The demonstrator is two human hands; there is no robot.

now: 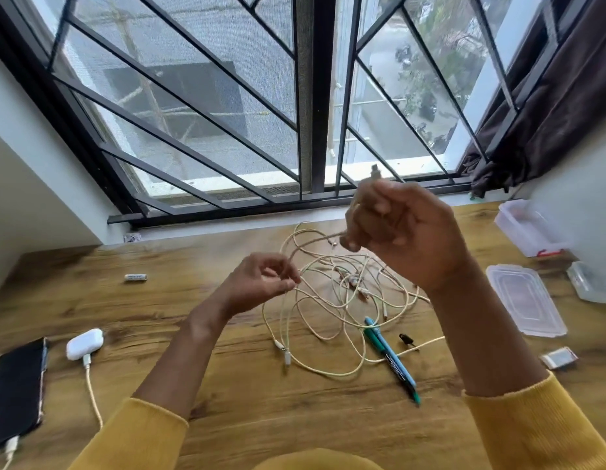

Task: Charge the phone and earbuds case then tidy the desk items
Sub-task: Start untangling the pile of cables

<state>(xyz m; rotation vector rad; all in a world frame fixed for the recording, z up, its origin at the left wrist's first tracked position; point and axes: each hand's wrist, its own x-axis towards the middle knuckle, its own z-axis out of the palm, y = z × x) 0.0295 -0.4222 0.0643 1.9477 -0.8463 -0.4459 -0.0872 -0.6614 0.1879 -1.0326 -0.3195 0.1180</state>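
A black phone point(18, 390) lies at the desk's left edge with a white cable plugged into its near end. Beside it sits a white earbuds case point(84, 343) with a cream cable point(93, 395) plugged in. A tangle of cream cables point(332, 310) lies mid-desk. My right hand point(403, 232), raised above the tangle, grips one cable near its plug, which sticks up past my fingers. My left hand point(260, 283) pinches the same cable lower down, just left of the tangle.
Two pens point(391, 357) lie right of the tangle, with a small black clip point(406, 340) beside them. A battery point(135, 277) lies at left. A clear lid point(525, 298), clear boxes point(528, 227) and a small card-like item point(559, 357) sit at right. A dark curtain point(549, 96) hangs by the window.
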